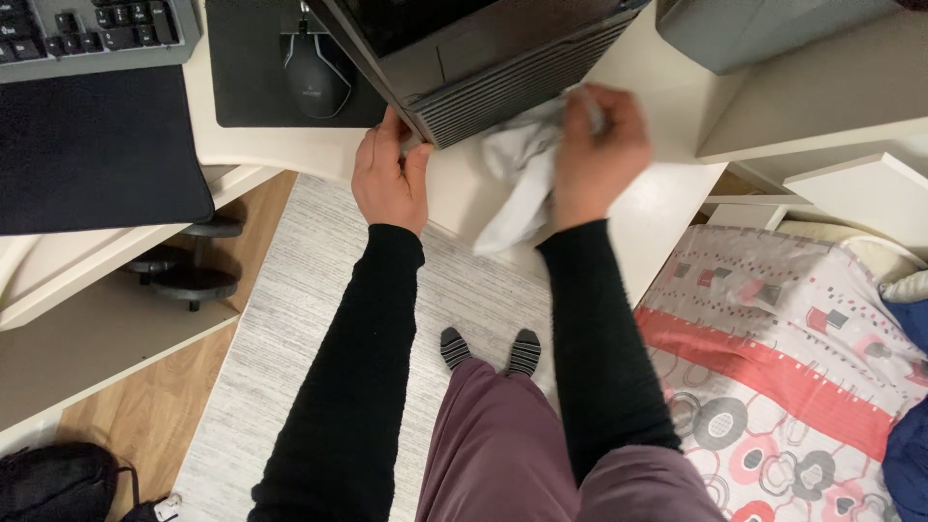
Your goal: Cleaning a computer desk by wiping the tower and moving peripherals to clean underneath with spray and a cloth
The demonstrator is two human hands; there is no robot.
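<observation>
Maroon trousers and striped socks stand on a pale rug. On the worktop, the left hand grips the near corner of a dark computer case; the right hand bunches a white cloth against its vents. Hard rubbing could tip the case off the near edge. A mouse sits just left; dumbbells lie below.

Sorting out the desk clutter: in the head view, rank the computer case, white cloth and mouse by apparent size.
1. computer case, partly cropped
2. white cloth in the right hand
3. mouse, farther away, so less sure
</observation>
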